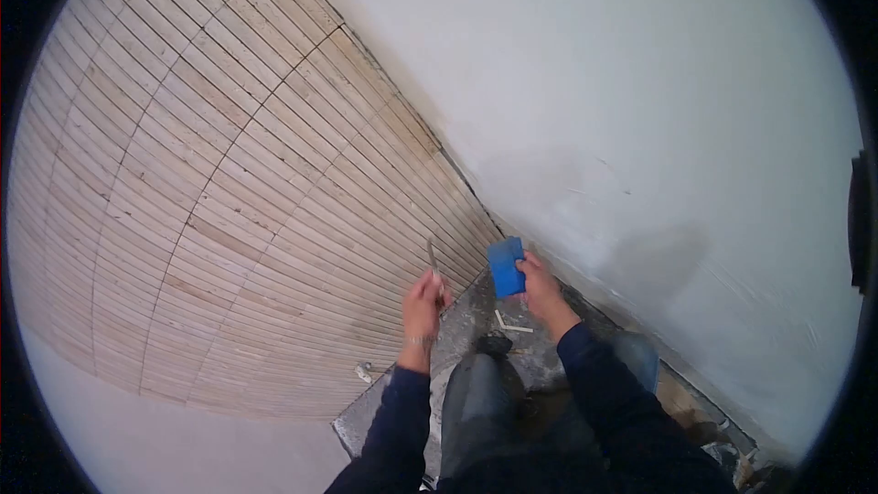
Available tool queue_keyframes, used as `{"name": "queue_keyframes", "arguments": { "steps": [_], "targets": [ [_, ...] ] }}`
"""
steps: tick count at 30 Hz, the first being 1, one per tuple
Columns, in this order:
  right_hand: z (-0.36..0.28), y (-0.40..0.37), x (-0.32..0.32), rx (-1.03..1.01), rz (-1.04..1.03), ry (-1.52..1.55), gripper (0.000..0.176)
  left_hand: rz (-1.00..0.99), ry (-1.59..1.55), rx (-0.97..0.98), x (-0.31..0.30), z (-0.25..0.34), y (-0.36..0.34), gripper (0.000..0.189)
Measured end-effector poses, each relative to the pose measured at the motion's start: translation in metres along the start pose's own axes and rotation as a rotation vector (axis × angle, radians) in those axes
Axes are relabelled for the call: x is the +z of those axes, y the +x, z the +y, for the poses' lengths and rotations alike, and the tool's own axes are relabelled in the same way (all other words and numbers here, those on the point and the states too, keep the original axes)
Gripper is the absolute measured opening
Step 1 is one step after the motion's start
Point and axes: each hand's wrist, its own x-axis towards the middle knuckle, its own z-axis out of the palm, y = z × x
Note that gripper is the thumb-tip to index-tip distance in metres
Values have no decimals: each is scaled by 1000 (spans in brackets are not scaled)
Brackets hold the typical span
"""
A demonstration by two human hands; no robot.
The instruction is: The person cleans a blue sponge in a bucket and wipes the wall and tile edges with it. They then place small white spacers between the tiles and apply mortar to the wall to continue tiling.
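My left hand (422, 309) is closed around a thin, slightly curved grey strip (432, 254), which points up in front of the slatted wall (238, 192). To its right, my right hand (543, 291) grips a flat blue rectangular pad (504, 270) by its right edge, with the thumb over its face. The pad overlaps the corner where the slatted wall meets the plain pale wall (658, 101). Both hands are held apart, in front of my body.
Below my hands is a grey, stained floor (450, 337) with a pale L-shaped piece (514, 326) on it. A small metal fitting (364, 371) sticks out low on the slatted wall. Debris (732, 462) lies along the base of the right wall.
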Motion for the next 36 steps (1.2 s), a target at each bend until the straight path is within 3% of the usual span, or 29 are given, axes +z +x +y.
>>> {"name": "queue_keyframes", "arguments": {
  "steps": [2,3,5,7,9,11,15,17,19,21,24,26,28,30,33,36],
  "targets": [
    [-11,1,2,41,-230,296,58,18,-48,-57,-25,-37,-47,30],
    [-20,-3,13,38,-231,295,58,32,-97,-118,-37,-57,-72,31],
    [-47,-13,48,-182,-232,80,55,51,-184,-244,-61,-91,-115,33],
    [-64,14,88,-706,-182,-360,54,91,-247,-364,-75,-110,-155,36],
    [-116,-1,147,-1267,61,-708,55,120,-271,-420,-86,-122,-182,38],
    [-154,-8,199,-1525,179,-656,57,200,-358,-445,-96,-132,-195,42],
    [-162,24,234,-1534,360,-861,51,227,-349,-397,-114,-138,-201,41],
    [-142,40,219,-1125,424,-1164,37,233,-397,-403,-125,-134,-201,50],
    [-93,76,174,-918,413,-1376,25,212,-463,-385,-141,-143,-200,49],
    [-45,102,115,-555,258,-1607,26,194,-530,-374,-151,-149,-208,47],
    [-40,70,110,-569,326,-1471,30,278,-498,-409,-157,-153,-218,42],
    [-76,41,149,-674,342,-1281,35,302,-500,-384,-167,-166,-224,40],
    [-106,34,186,-1217,414,-1042,30,301,-491,-390,-175,-175,-227,40],
    [-135,27,215,-1360,493,-1011,36,300,-486,-386,-178,-180,-229,40],
    [-131,43,217,-1304,473,-1183,33,311,-524,-360,-180,-177,-228,37],
    [-86,115,147,-745,163,-1863,26,356,-502,-327,-184,-176,-234,30]
  ]
}}
